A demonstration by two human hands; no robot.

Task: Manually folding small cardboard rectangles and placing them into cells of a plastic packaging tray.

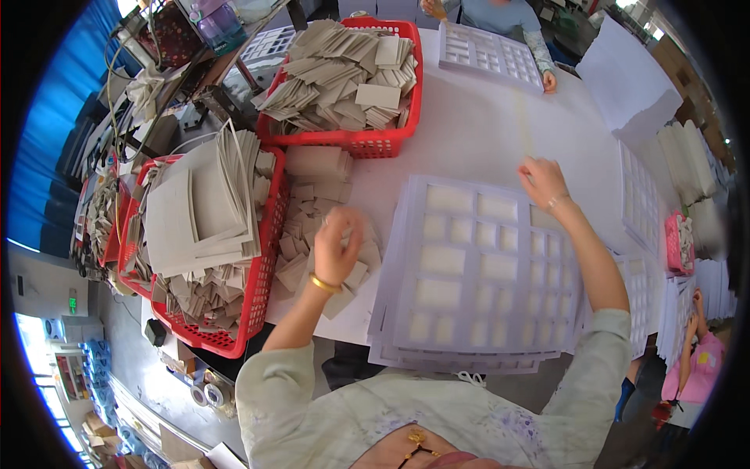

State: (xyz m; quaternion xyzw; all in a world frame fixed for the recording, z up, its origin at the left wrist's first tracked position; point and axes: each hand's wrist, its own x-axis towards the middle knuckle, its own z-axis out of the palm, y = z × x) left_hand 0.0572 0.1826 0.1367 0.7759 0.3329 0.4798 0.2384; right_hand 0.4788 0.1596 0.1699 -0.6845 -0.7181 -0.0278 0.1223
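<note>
In front of me lies a stack of white sheets (pixel 469 270) with rows of rectangular recesses, its edges slightly fanned. My right hand (pixel 543 181) hovers by the top sheet's far right corner, its fingers curled together; anything inside them is hidden. To the left of the stack, my left hand (pixel 337 246) is raised over scattered grey card pieces (pixel 293 248), its fingers closed. What it holds, if anything, cannot be made out. A gold bangle circles the left wrist.
Red baskets of grey card pieces stand at the far side (pixel 363 144) and left (pixel 262 289); large grey boards (pixel 199 207) top the left one. Across the table, a person's hand (pixel 550 81) touches another recessed white sheet (pixel 488 55). A pink-clad person (pixel 694 367) works at right.
</note>
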